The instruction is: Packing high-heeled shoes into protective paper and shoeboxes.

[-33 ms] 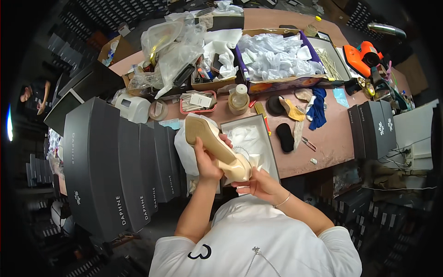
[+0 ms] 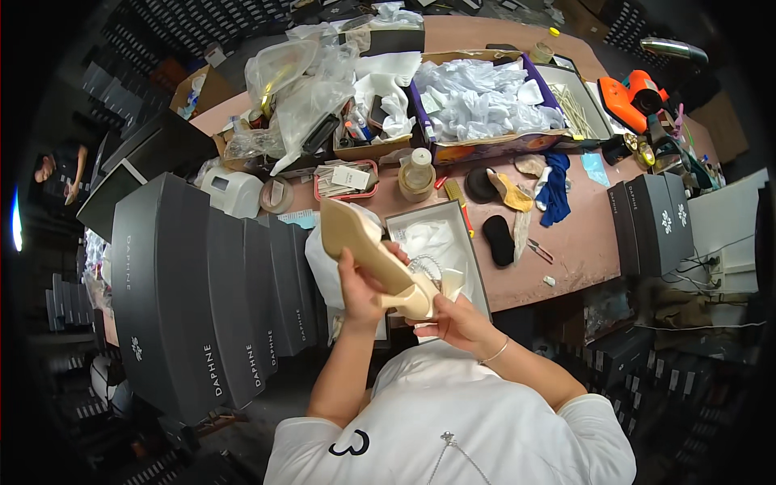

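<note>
A cream heeled shoe (image 2: 356, 245) is held up at a slant, its tan sole facing me and its toe pointing to the upper left. My left hand (image 2: 361, 289) is closed around the middle of it, thumb on the sole. At the heel end, my right hand (image 2: 464, 323) pinches the shoe's back edge between thumb and fingers. A beaded strap (image 2: 426, 263) and a pale bow (image 2: 453, 280) show beside the heel. Beneath the shoe lies an open grey shoebox (image 2: 478, 271) with white tissue paper (image 2: 427, 234) inside; the shoe and my hands hide part of it.
Dark shoeboxes (image 2: 166, 283) stand stacked at the left, others (image 2: 647, 226) at the right. Behind are a glass bottle (image 2: 418, 171), a red tray of sticks (image 2: 346, 192) and a carton of crumpled tissue (image 2: 485, 139). A brush (image 2: 458, 198), black sponge (image 2: 499, 241) and tweezers (image 2: 540, 251) lie rightward.
The shoe has rolled slightly in my hands, its toe shifting a little left. More of the beaded strap and bow shows. Both hands keep their hold.
</note>
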